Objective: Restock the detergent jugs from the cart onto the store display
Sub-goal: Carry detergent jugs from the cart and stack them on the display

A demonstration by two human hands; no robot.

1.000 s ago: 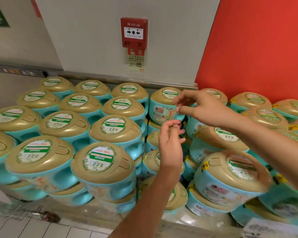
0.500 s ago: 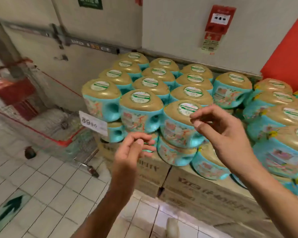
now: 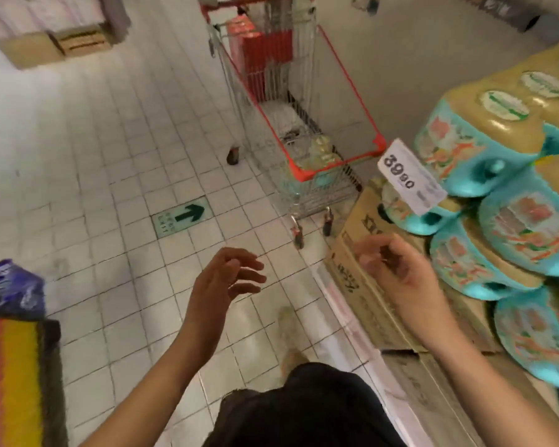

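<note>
Left hand: the left hand (image 3: 227, 279) hangs in the air over the tiled floor (image 3: 88, 162), fingers spread and loosely bent, holding nothing.
Right hand: the right hand (image 3: 399, 269) is raised in front of the cardboard boxes (image 3: 365, 298), palm turned inward, fingers loosely curled round nothing; it is near the stacked jugs and not touching them.
Cart: a wire shopping cart (image 3: 317, 193) with a red rim stands ahead on the floor, beside the wall and just beyond the end of the display.
Jugs in cart: a few detergent jugs (image 3: 318, 153) lie at the near end of the basket, blurred, pale on top and teal below; their number cannot be told.
Display: teal detergent jugs with tan lids (image 3: 465, 146) are stacked in layers at the right, on top of the cardboard boxes.
Price tag: a white card (image 3: 410, 177) printed 39.90 sticks out from the corner of the stack, tilted.
Floor mark: a green arrow sign (image 3: 183, 217) is set in the tiles, left of the cart.
Left edge: a purple package (image 3: 8, 287) sits above a red-and-yellow striped item (image 3: 13, 382).
Person: dark clothing (image 3: 304, 411) fills the bottom centre, with one pale shoe (image 3: 288, 321) on the tiles below the hands.
</note>
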